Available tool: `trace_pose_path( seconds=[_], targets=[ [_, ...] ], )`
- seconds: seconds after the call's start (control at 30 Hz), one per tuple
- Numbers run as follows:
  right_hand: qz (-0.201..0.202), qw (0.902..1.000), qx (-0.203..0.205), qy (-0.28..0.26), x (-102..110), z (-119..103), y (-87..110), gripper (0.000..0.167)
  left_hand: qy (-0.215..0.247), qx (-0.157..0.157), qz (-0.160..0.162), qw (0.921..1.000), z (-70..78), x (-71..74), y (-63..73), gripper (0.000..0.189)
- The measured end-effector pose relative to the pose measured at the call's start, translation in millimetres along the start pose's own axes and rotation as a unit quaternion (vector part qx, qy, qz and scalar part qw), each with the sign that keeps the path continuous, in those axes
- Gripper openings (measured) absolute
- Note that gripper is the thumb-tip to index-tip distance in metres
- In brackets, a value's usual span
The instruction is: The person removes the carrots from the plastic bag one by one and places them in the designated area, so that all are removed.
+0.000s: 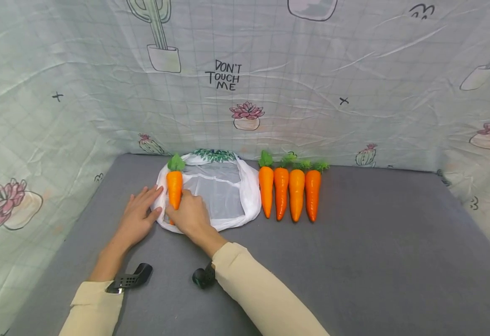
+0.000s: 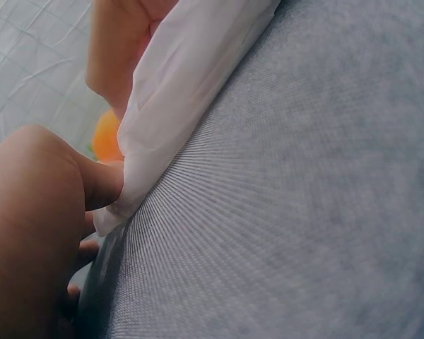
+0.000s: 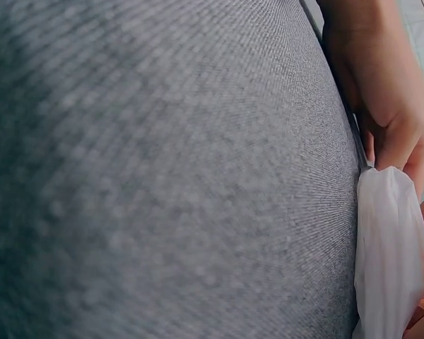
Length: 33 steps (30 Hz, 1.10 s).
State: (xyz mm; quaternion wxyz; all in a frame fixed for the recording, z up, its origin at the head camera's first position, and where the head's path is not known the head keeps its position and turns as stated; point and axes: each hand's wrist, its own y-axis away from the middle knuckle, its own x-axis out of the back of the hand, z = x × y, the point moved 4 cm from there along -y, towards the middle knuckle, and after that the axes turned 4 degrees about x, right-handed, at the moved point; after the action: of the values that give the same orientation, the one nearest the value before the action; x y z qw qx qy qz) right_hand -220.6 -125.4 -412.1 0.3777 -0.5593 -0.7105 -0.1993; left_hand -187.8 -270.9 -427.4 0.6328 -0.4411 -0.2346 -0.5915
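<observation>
In the head view, a white plastic bag (image 1: 251,191) lies with its mouth spread wide and its rim rolled outward. My right hand (image 1: 190,214) reaches over its near left rim and grips an orange carrot (image 1: 174,186), leafy top pointing away. A bit of orange shows below that hand; whether it is the same carrot, I cannot tell. My left hand (image 1: 140,214) rests at the bag's left edge, fingers fairly straight, thumb touching the plastic. The left wrist view shows this thumb (image 2: 102,185) against the white bag (image 2: 177,85). Most right fingers are hidden in the right wrist view.
Several carrots with green tops, among them an orange one (image 1: 297,196), lie side by side just right of the bag. The grey tabletop (image 1: 375,261) extends to the right. A printed cloth (image 1: 295,84) hangs behind and along the sides.
</observation>
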Motion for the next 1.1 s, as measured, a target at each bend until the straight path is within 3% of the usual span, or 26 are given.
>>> trace_pose_path(
  seconds=[0.23, 0.73, 0.9, 1.1],
  targets=[
    [0.002, 0.9999, 0.008, 0.011, 1, -2, -0.8, 0.036, 0.002, -0.009, 0.004, 0.9999, 0.2, 0.3, -0.1, 0.050],
    [0.031, 0.9987, 0.035, -0.017, 10, -6, 3.0, 0.030, -0.005, 0.015, -0.012, 0.9998, 1.9, 1.5, -0.9, 0.052],
    [0.043, 0.9977, 0.047, -0.023, 21, -8, 2.0, 0.041, -0.006, 0.017, -0.012, 0.9998, 0.3, 1.7, -1.1, 0.051],
    [0.030, 0.9978, 0.026, -0.053, 32, -3, 3.8, 0.053, -0.007, 0.004, -0.004, 1.0000, -0.7, 1.1, -0.5, 0.049]
  ],
)
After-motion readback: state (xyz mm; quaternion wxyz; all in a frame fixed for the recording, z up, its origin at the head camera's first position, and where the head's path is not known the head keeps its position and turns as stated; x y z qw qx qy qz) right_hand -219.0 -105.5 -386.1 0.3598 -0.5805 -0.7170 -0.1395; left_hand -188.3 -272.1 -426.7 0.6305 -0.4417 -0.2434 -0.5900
